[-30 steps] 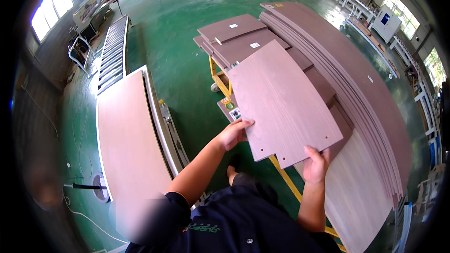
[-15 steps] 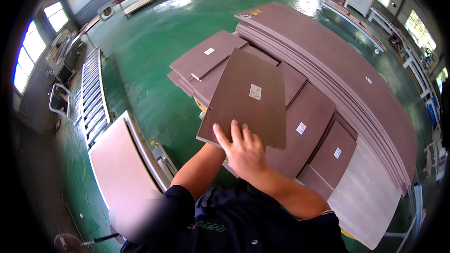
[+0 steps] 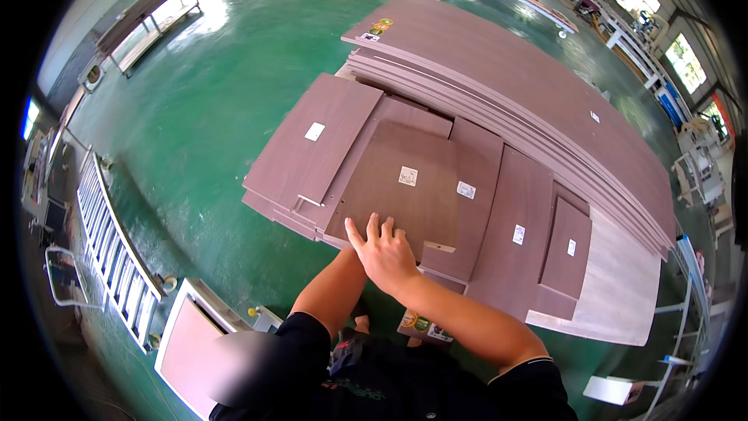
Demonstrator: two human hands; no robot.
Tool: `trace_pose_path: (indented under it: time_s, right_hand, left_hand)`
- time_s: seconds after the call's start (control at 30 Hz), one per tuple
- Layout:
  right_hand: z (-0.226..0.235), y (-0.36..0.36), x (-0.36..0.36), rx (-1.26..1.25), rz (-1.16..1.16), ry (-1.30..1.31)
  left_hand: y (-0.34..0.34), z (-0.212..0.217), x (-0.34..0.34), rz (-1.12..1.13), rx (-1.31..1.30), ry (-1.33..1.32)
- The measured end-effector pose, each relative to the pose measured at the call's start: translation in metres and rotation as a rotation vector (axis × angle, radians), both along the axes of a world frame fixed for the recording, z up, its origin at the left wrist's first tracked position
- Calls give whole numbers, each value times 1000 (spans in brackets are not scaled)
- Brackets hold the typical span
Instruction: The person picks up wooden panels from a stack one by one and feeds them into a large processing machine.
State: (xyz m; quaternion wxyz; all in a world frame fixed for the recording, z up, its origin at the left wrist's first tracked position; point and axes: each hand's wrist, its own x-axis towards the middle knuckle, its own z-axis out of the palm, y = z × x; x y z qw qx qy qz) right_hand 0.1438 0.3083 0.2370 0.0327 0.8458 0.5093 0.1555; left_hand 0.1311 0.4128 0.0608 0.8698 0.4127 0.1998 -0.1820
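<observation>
A brown rectangular panel point(image 3: 386, 179) with a white label is over the left part of a stack of mauve-brown boards point(image 3: 327, 121). Whether it rests fully on them, I cannot tell. My right hand point(image 3: 383, 253) lies on its near edge, fingers spread and stretched out flat. My left forearm point(image 3: 331, 284) reaches up to that same edge; the left hand itself is hidden beneath the panel and behind the right hand. To the right of the panel lie more labelled boards point(image 3: 510, 226) and a small board point(image 3: 567, 249).
Behind is a taller pile of long brown boards point(image 3: 514, 78). A pale sheet point(image 3: 615, 288) shows at the right. A roller conveyor point(image 3: 117, 242) and a pinkish-topped table point(image 3: 187, 351) stand left on the green floor. A board-laden rack point(image 3: 148, 8) is far left.
The panel has come down from a tilted, raised position to lie over the stack, both arms moving with it. My view has shifted, so the stack and conveyor appear further left.
</observation>
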Motion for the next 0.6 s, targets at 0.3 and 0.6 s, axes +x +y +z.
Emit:
trace_pose_path:
  time_s: [0.3, 0.6]
  right_hand:
    - [-80, 28, 37, 8, -47, 296]
    - [-119, -27, 131, 562, -712, 568]
  left_hand:
    - [79, 18, 4, -723, 91, 183]
    - [306, 97, 46, 71, 1365, 4]
